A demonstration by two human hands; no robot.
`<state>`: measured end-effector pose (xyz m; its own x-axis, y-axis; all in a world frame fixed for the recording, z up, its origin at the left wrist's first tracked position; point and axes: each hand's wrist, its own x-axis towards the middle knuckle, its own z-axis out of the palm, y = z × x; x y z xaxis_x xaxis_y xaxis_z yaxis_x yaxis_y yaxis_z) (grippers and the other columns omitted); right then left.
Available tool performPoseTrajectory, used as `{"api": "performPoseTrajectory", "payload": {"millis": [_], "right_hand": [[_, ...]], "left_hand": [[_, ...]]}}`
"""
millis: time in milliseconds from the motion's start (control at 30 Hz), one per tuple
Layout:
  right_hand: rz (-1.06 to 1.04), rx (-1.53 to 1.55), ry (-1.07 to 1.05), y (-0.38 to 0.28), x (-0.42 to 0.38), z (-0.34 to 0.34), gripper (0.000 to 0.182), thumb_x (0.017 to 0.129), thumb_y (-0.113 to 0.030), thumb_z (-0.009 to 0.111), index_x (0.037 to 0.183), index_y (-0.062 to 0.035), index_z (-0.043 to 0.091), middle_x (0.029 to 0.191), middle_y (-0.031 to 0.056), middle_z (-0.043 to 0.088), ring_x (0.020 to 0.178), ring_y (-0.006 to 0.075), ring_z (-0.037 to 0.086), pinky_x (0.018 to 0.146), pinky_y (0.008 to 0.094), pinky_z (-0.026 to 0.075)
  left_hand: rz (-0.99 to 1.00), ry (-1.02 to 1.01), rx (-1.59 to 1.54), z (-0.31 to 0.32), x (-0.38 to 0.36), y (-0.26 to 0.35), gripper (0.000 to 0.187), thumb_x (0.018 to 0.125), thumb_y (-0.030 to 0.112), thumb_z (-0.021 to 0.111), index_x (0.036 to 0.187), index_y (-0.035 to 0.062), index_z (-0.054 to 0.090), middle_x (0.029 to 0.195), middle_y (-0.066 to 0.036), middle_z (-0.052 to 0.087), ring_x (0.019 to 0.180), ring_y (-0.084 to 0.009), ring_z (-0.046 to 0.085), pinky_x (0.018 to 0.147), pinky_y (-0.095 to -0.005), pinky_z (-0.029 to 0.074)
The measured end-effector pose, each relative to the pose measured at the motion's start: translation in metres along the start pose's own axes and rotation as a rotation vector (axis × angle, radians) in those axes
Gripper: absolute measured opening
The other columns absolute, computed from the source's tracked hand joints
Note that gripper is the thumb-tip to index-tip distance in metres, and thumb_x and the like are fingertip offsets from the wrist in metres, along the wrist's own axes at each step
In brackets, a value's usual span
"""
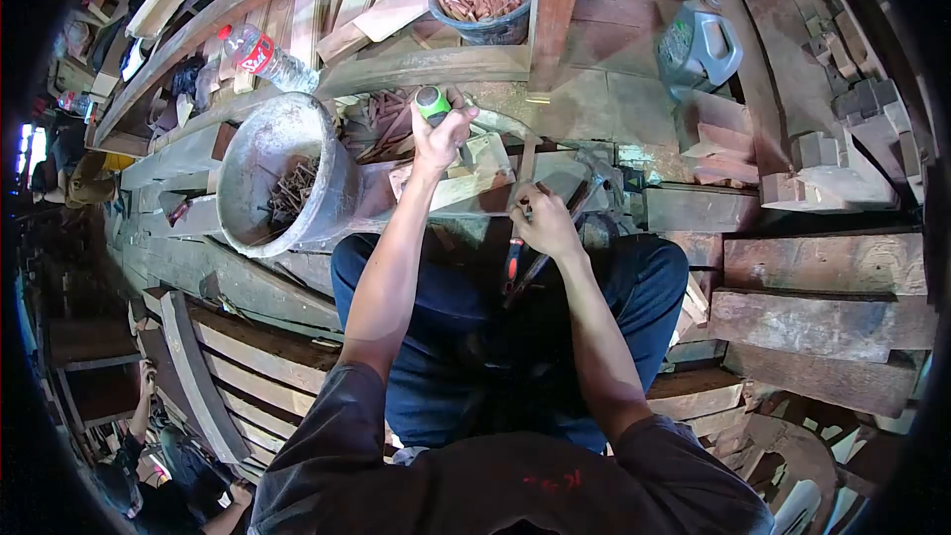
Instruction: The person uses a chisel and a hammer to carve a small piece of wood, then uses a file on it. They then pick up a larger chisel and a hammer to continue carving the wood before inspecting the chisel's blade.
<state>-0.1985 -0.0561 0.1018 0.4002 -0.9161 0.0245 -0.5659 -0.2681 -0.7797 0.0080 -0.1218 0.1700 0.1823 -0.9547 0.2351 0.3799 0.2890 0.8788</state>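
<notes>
My left hand (pixel 442 139) is closed around a tool with a green and dark round end (pixel 431 99), held over a pale wooden piece (pixel 475 173). Lower and to the right, my right hand (pixel 543 220) has its fingers curled; a tool with a red and black handle (pixel 513 260) hangs beneath it, and whether the fingers grip it is hard to tell. Small reddish wooden pegs (pixel 388 119) lie in a heap behind my left hand. On the left, a large grey bucket (pixel 342 183) holds a pile of thin dark pieces (pixel 294 188).
A blue bucket (pixel 480 30) of wooden pegs and a red-capped bottle (pixel 267 57) stand at the back. A jug (pixel 698 48) is at the upper right. Stacked timber (pixel 822 267) lies right. Another person (pixel 149 485) is at the lower left.
</notes>
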Motion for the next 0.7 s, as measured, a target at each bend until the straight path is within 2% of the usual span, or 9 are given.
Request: {"api": "performPoseTrajectory", "payload": {"millis": [200, 400, 600, 700], "right_hand": [[-0.003, -0.005, -0.009, -0.004, -0.004, -0.005, 0.018, 0.081, -0.014, 0.064, 0.093, -0.001, 0.059, 0.093, 0.0248, 0.064, 0.094, 0.043, 0.062, 0.085, 0.0498, 0.05], [0.101, -0.077, 0.003, -0.002, -0.007, -0.005, 0.022, 0.082, -0.018, 0.064, 0.096, -0.002, 0.063, 0.095, 0.0238, 0.065, 0.094, 0.0437, 0.063, 0.082, 0.0506, 0.052], [0.441, -0.37, -0.24, -0.018, -0.009, -0.007, 0.037, 0.081, -0.031, 0.067, 0.103, -0.0004, 0.067, 0.099, 0.026, 0.066, 0.097, 0.0412, 0.065, 0.085, 0.0476, 0.053], [0.444, -0.414, -0.248, -0.019, -0.012, -0.001, 0.041, 0.083, -0.035, 0.066, 0.101, 0.0015, 0.067, 0.102, 0.0262, 0.066, 0.098, 0.0387, 0.066, 0.086, 0.0461, 0.054]], "left_hand": [[-0.025, -0.024, -0.062, -0.003, 0.006, -0.001, 0.017, 0.077, 0.0, 0.064, 0.069, 0.0034, 0.049, 0.05, 0.003, 0.042, 0.038, -0.0057, 0.035, 0.038, -0.0238, 0.023], [-0.019, -0.034, -0.063, -0.005, 0.008, 0.002, 0.017, 0.078, -0.002, 0.063, 0.069, 0.0028, 0.049, 0.05, 0.003, 0.041, 0.038, -0.0062, 0.034, 0.038, -0.0238, 0.023], [-0.032, -0.026, -0.095, -0.008, 0.007, 0.004, 0.018, 0.078, -0.002, 0.063, 0.069, 0.0034, 0.048, 0.049, 0.003, 0.041, 0.038, -0.0061, 0.034, 0.038, -0.024, 0.023], [-0.003, -0.045, -0.079, -0.009, 0.007, 0.006, 0.018, 0.078, -0.001, 0.064, 0.07, 0.0038, 0.048, 0.05, 0.003, 0.041, 0.038, -0.0059, 0.034, 0.038, -0.0239, 0.023]]}}
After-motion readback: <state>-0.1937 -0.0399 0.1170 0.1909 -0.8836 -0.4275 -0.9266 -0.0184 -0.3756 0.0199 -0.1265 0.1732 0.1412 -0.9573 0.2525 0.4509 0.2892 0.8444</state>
